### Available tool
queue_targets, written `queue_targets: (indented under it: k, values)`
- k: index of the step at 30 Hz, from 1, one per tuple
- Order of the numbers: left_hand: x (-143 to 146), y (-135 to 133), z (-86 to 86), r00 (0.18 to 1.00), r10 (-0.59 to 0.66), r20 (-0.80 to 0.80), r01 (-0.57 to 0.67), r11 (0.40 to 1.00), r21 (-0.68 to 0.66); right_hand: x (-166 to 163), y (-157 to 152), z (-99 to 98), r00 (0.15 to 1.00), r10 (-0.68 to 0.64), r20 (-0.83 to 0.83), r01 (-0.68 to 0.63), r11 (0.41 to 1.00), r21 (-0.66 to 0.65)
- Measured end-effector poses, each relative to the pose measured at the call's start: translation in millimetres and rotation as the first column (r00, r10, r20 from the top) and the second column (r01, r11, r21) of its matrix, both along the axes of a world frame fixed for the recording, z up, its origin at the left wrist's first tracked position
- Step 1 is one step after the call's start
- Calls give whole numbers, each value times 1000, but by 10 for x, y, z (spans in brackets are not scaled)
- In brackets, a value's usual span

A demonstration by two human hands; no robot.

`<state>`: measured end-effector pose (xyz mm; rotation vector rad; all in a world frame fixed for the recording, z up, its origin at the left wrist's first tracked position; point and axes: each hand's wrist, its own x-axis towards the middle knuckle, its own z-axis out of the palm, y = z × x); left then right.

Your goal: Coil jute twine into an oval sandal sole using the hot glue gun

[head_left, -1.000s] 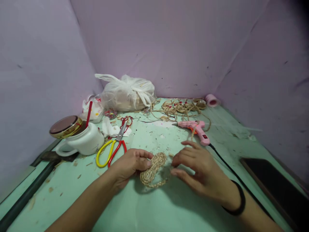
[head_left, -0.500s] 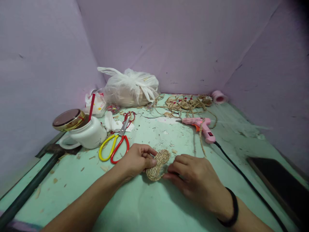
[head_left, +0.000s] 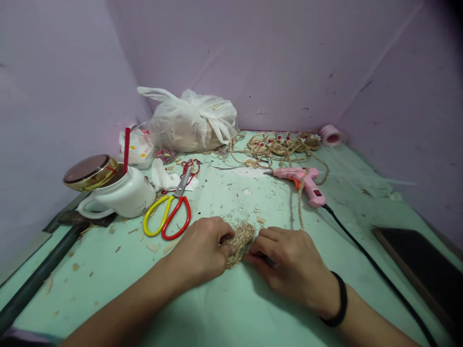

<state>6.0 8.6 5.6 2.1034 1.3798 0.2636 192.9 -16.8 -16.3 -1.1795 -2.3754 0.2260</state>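
A small oblong coil of jute rope (head_left: 243, 238) stands tilted at the front middle of the table. My left hand (head_left: 207, 248) grips its left side between thumb and fingers and covers part of it. At its lower right edge, my right hand (head_left: 291, 262) has its fingers pinched together on the loose jute rope (head_left: 300, 207). This strand runs from behind the right hand up over a pink glue gun (head_left: 304, 182). The exact spot between the right fingertips is hidden.
Scissors (head_left: 176, 207) with yellow and red handles lie left, near a white mug (head_left: 126, 195) and a hammer (head_left: 47, 265). Farther back are a white plastic bag (head_left: 197, 120), a rope heap (head_left: 278, 147) and a pink spool (head_left: 331, 136). A black cord (head_left: 372, 265) and phone (head_left: 415, 270) lie right.
My left hand has shifted over the coil and hides more of its left side. The coil is turned more on edge. My right hand stays at its right edge. The whole view has moved slightly.
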Motion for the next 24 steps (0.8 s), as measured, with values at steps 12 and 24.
queue_targets:
  k: [12, 24]
  values:
    - [10, -9, -3, 995, -95, 35, 96, 995, -25, -42, 11, -77, 997, -67, 28, 65, 996, 56]
    - [5, -21, -12, 991, -133, 0, 133, 991, -14, -50, 14, -105, 988, -153, -30, 155, 986, 63]
